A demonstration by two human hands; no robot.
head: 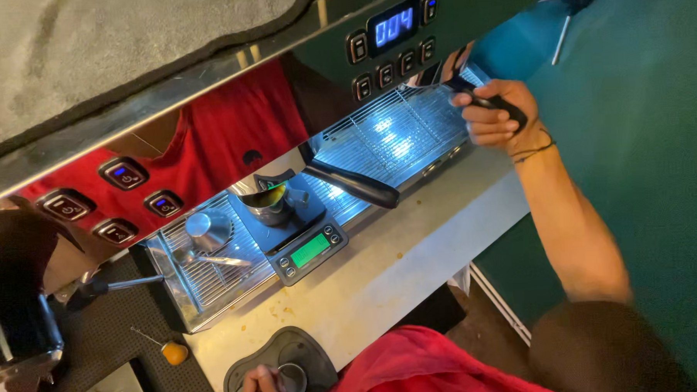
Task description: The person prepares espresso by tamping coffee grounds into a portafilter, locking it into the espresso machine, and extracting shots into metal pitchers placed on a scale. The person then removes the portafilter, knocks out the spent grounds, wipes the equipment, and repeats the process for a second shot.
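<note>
The right hand (pixel 494 112) is at about two o'clock in the view, its grip clamped around a black portafilter handle (pixel 490 100) that reaches in under the espresso machine (pixel 228 76), above the lit steel drip grate (pixel 393 136). A thin dark band sits on that wrist. The left hand (pixel 256 386) is low at six o'clock, fingers pinched together on a small round metal tamper (pixel 291 380) that rests on a dark rubber tamping mat (pixel 281 353) at the near edge of the pale bench (pixel 397 256).

Near the centre a second portafilter, with a long black handle (pixel 356 185), is locked into the machine. Below it a small metal cup (pixel 270 205) stands on a digital scale (pixel 304 244) with a glowing green screen. At nine o'clock from the scale, a steel milk pitcher (pixel 207 228) lies on the grate, and a steam wand (pixel 127 283) pokes out further left. A small orange-headed tool (pixel 173 352) lies at seven o'clock on a black mat. The machine's mirrored front carries round buttons and a blue display (pixel 394 22), and reflects a red shirt.
</note>
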